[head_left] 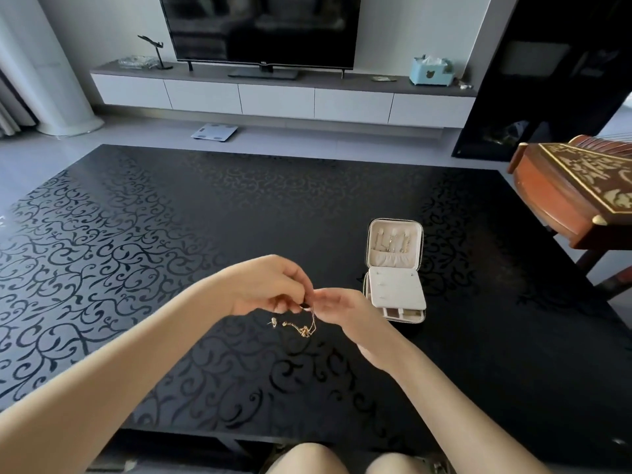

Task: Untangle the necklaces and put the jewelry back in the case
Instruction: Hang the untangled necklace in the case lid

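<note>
- Looks like a home, a living room by every sign.
- Big dark television (260, 25) against the far wall, standing on a long low white cabinet (273, 97) with drawer fronts.
- On that cabinet: a model aeroplane (154, 49) on a stand at the left, a pale blue tissue box (431, 71) at the right.
- Down on the grey floor, a bathroom scale (214, 132) just in front of the cabinet.
- Curtain (10, 107) folds at far left.
- Up close, a glossy black counter (171, 234) with a scrolling vine pattern.
</note>
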Action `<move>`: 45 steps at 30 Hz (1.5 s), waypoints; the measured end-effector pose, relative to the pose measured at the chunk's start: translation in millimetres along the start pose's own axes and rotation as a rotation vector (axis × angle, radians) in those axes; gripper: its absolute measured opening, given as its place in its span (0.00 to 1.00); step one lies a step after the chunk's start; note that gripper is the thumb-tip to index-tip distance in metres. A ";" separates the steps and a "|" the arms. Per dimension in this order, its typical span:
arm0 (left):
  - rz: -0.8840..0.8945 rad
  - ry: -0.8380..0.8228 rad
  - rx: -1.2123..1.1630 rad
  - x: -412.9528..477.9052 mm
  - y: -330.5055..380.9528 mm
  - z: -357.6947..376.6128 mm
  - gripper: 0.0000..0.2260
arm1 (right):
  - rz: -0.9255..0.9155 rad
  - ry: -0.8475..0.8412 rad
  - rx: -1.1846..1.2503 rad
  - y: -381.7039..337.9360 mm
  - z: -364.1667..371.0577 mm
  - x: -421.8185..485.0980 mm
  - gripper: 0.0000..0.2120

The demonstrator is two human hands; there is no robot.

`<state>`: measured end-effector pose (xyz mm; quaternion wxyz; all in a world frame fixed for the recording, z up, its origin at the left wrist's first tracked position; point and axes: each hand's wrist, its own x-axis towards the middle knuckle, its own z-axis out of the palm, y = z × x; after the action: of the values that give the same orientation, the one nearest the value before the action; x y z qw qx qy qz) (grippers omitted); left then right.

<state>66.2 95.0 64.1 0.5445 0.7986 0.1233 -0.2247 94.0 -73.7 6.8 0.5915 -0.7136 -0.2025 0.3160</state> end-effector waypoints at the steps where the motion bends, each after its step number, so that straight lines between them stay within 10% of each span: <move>1: 0.005 -0.017 0.006 -1.1 8.5 -1.7 0.10 | -0.016 -0.025 0.039 -2.6 -1.5 -1.4 0.10; 19: 0.042 -0.148 -0.239 -5.7 68.7 -13.8 0.08 | -0.063 0.035 0.089 -27.7 -42.6 -30.6 0.19; 35: 0.113 0.224 -0.489 37.9 15.4 -30.8 0.11 | -0.175 0.303 0.462 -17.4 -123.2 -64.4 0.12; 45: 0.103 0.288 -0.291 85.2 13.4 35.1 0.05 | -0.354 0.581 -0.308 -101.6 -141.9 -37.3 0.05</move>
<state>138.3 53.4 22.2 0.6417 0.7407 0.1899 -0.0597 173.8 -177.9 127.8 0.5553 -0.8082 -0.1918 -0.0411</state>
